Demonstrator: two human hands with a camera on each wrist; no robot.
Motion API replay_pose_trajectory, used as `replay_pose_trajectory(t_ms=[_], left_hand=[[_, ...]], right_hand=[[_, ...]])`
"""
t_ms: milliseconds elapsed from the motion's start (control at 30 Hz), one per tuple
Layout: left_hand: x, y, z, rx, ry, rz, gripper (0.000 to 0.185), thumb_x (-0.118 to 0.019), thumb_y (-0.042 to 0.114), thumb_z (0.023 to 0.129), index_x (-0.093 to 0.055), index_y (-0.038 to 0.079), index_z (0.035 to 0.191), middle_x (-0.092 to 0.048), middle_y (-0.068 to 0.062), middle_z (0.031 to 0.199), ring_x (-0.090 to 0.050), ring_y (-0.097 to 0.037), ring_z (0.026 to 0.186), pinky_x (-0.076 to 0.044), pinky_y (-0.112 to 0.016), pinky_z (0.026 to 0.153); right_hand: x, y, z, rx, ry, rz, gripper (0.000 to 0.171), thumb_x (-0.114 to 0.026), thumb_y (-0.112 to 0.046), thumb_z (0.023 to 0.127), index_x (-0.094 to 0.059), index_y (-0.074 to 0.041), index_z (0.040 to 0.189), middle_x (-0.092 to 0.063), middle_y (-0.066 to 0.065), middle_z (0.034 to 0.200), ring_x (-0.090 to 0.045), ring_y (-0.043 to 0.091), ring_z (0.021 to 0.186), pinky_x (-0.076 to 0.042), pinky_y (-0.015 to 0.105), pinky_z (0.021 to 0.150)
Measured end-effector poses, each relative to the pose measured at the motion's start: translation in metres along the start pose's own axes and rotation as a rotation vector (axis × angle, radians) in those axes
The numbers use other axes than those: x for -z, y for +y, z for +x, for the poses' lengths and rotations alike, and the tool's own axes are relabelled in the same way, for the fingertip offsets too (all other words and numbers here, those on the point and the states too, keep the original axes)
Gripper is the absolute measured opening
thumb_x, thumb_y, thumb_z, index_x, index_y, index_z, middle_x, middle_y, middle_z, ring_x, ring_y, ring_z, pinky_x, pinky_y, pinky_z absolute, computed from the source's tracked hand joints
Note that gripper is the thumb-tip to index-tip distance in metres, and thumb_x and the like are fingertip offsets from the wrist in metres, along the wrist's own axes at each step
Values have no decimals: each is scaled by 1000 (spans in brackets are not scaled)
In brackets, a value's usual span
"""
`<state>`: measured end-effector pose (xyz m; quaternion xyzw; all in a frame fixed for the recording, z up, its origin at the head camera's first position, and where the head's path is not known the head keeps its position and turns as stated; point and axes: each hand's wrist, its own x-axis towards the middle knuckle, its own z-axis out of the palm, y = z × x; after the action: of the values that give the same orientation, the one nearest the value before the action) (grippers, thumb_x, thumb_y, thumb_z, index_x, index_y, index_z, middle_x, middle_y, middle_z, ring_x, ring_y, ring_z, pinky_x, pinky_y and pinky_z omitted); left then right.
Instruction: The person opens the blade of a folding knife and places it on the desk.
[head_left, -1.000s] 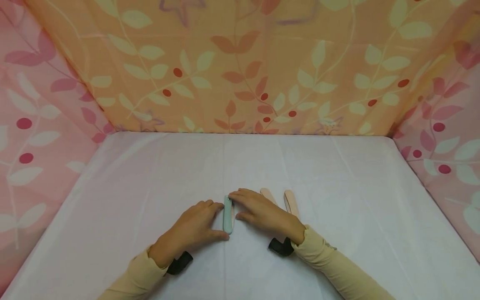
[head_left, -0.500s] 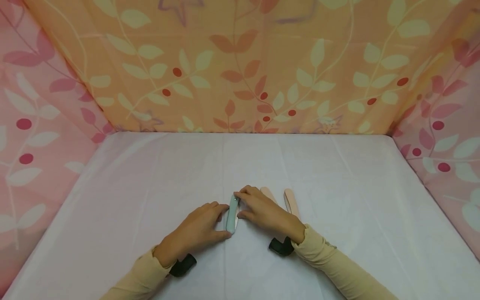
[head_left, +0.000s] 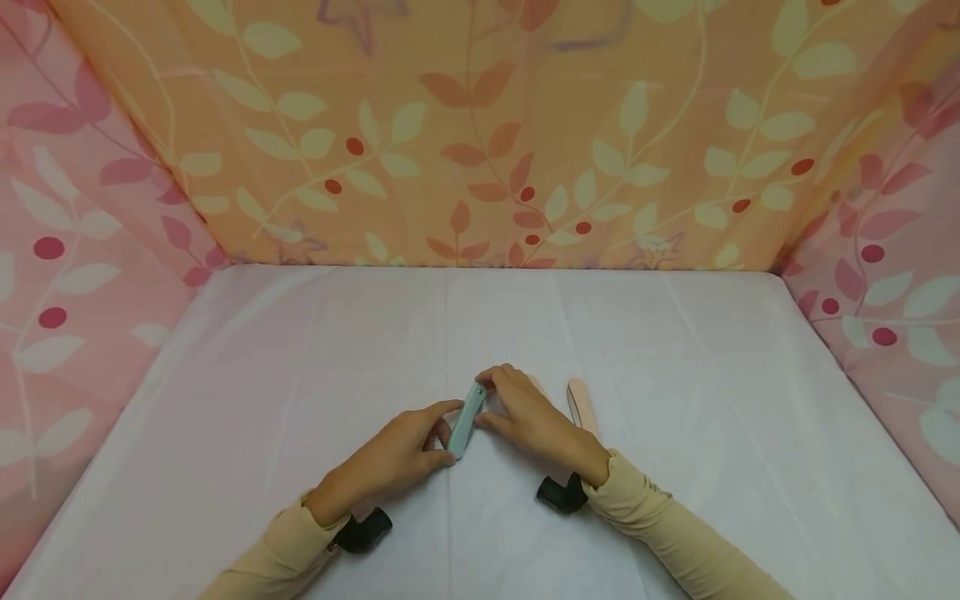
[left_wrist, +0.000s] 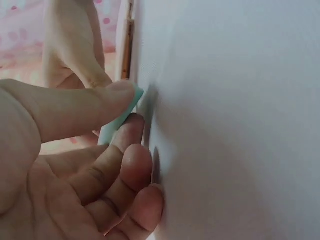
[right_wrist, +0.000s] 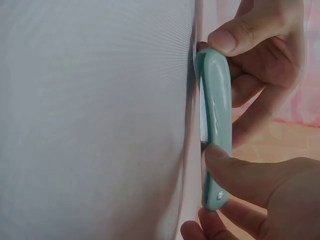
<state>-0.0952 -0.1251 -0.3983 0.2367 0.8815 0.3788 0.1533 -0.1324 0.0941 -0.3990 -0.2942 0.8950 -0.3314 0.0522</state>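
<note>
A mint-green folding knife (head_left: 467,422) is held tilted over the white table, its top leaning right in the head view. The blade lies folded along its handle, with a sliver showing in the right wrist view. My left hand (head_left: 393,454) grips the near end between thumb and fingers; its thumb covers that tip of the knife (left_wrist: 112,126) in the left wrist view. Around the far end, by the pivot, my right hand (head_left: 528,412) pinches with thumb and fingertips. The right thumb (right_wrist: 227,167) presses on the handle's side beside the blade slot.
A pink folding knife (head_left: 582,407) lies right of my right hand. Another pink folding knife (head_left: 536,384) is mostly hidden behind that hand. Patterned cloth walls (head_left: 480,167) stand at the back and both sides of the white table (head_left: 675,375).
The green knife has come up off the table and tilted, its far end swinging right. Both hands have taken hold of it; the right hand has shifted slightly right and farther away.
</note>
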Motion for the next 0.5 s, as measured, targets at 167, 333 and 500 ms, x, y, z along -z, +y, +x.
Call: replay_pose_trajectory(t_ms=[167, 333, 500], left_hand=[[1, 1, -1, 6, 9, -49, 46, -68, 6, 92, -51, 0, 134, -64, 3, 88, -52, -6, 72, -44, -20, 65], [2, 4, -1, 19, 48, -104, 34, -60, 5, 95, -51, 3, 128, -61, 2, 87, -53, -7, 72, -45, -21, 65], [3, 6, 0, -10, 118, -137, 26, -56, 8, 98, -52, 6, 123, -58, 1, 84, -49, -5, 66, -42, -20, 60]], right_hand=[[4, -1, 1, -34, 48, 66, 47, -74, -16, 90, -50, 1, 127, -55, 11, 116, -57, 24, 106, -47, 36, 91], [9, -3, 2, 22, 164, 108, 49, -77, -12, 86, -49, 1, 123, -53, 13, 110, -58, 24, 101, -48, 35, 87], [13, -7, 3, 55, 232, 143, 48, -78, -12, 85, -49, 1, 121, -53, 14, 114, -58, 25, 101, -49, 41, 90]])
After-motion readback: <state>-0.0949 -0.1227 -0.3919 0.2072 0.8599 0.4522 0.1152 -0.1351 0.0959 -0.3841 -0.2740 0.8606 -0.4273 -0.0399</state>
